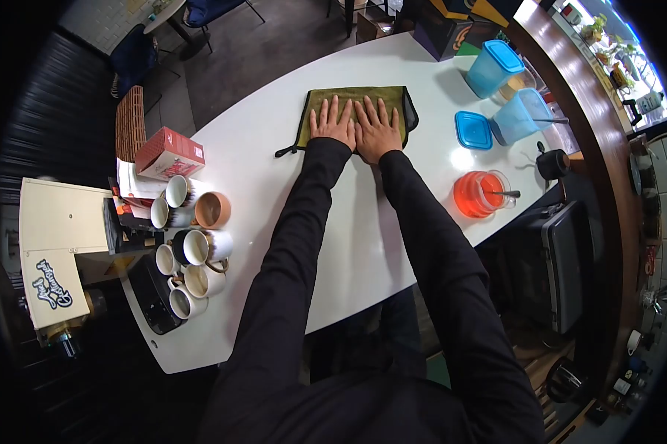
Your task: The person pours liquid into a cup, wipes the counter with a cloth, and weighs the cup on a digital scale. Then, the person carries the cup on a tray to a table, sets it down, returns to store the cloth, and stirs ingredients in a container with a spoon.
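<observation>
An olive-green cloth (354, 94) with dark edging lies spread flat on the white table, a small black loop at its lower left corner. My left hand (333, 123) rests palm down on its left half, fingers stretched out. Beside it, my right hand (376, 126) presses flat on the right half with fingers spread. The two thumbs come close together at the middle. Neither hand grips anything. The cloth's right edge looks dark grey and slightly curled. What lies under my palms is hidden.
Several cups (197, 247) and a pink box (170, 154) crowd the left of the white table (348, 244). To the right stand a glass jar of red liquid (476, 194) with a spoon, blue containers (494, 68), a blue lid (473, 129) and a black kettle (552, 163).
</observation>
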`<state>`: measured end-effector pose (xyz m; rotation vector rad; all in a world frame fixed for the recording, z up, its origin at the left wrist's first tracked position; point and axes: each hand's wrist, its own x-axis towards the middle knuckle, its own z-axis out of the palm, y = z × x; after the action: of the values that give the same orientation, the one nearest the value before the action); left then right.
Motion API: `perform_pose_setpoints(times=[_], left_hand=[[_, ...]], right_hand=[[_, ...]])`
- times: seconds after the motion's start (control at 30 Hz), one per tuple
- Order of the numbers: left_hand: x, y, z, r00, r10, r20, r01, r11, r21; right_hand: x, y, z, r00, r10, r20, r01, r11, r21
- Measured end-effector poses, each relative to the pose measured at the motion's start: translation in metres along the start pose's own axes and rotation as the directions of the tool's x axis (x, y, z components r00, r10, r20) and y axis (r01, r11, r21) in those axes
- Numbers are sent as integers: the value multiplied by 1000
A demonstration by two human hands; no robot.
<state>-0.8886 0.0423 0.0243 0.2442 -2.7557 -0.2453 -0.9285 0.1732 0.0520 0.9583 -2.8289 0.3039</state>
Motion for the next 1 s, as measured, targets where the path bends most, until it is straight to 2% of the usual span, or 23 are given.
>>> perform_pose_setpoints(times=[0.3, 0.37, 0.43, 0.57, 0.6, 0.63, 0.7, 0.8, 0.87, 0.9, 0.97, 1.0], left_hand=[[-100, 43, -41, 995, -3, 99, -5, 997, 79], [-138, 55, -46, 999, 33, 43, -35, 998, 45], [-174, 74, -62, 992, 1, 127, -4, 1000, 20], [-244, 110, -98, 962, 66, 265, -49, 996, -70], [-257, 115, -107, 946, 98, 310, -78, 994, -76], [-268, 128, -118, 955, 99, 281, -70, 991, -113], [-288, 130, -107, 975, 113, 192, -78, 980, -183], [-305, 162, -121, 983, 171, 59, -159, 973, -168], [-321, 179, -114, 970, 244, 13, -240, 959, -148], [-323, 188, -108, 953, 303, -25, -304, 944, -127], [-336, 231, -109, 930, 367, -36, -366, 905, -219], [-344, 251, -108, 912, 411, -6, -399, 881, -256]], right_hand=[[-105, -6, -18, 988, -122, -91, 127, 991, 46], [-141, -6, -25, 984, -158, -80, 163, 984, 65], [-181, -3, -38, 980, -195, -28, 197, 969, 148], [-263, 11, -64, 970, -233, -65, 241, 908, 343], [-279, 16, -66, 969, -217, -117, 245, 892, 380], [-297, 21, -64, 966, -203, -162, 254, 870, 423], [-331, 27, -71, 950, -192, -247, 266, 911, 316], [-368, 30, -83, 929, -152, -336, 262, 914, 311], [-394, 37, -96, 992, -65, -104, 102, 910, 403], [-409, 42, -82, 968, 55, -245, 86, 845, 528], [-448, 68, -94, 952, 153, -266, 62, 753, 656], [-471, 85, -99, 941, 199, -272, 27, 761, 648]])
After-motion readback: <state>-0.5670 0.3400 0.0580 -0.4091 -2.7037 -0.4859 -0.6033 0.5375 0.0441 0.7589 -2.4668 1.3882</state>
